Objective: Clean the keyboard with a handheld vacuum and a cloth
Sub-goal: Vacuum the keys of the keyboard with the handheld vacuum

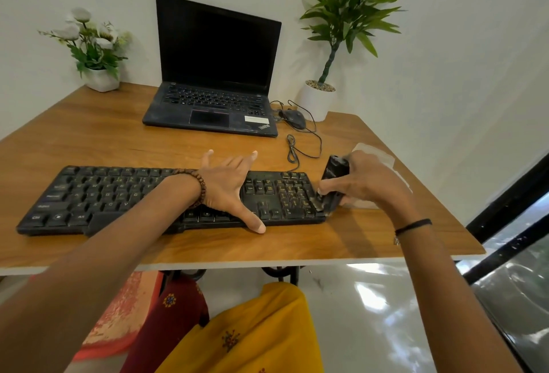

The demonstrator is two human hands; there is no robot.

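A black keyboard (118,194) lies across the wooden table (104,135), near its front edge. My left hand (228,185) rests flat on the keyboard's right half, fingers spread, thumb on its front edge. My right hand (365,182) grips a small black handheld vacuum (332,182), tilted with its nozzle down on the number pad at the keyboard's right end. A pale cloth (383,156) lies on the table behind my right hand, partly hidden by it.
An open black laptop (214,75) stands at the back centre. A black mouse (294,118) and its looped cable (297,147) lie to its right. A white flower pot (101,78) is back left, a potted plant (318,99) back right. The table edge lies close on the right.
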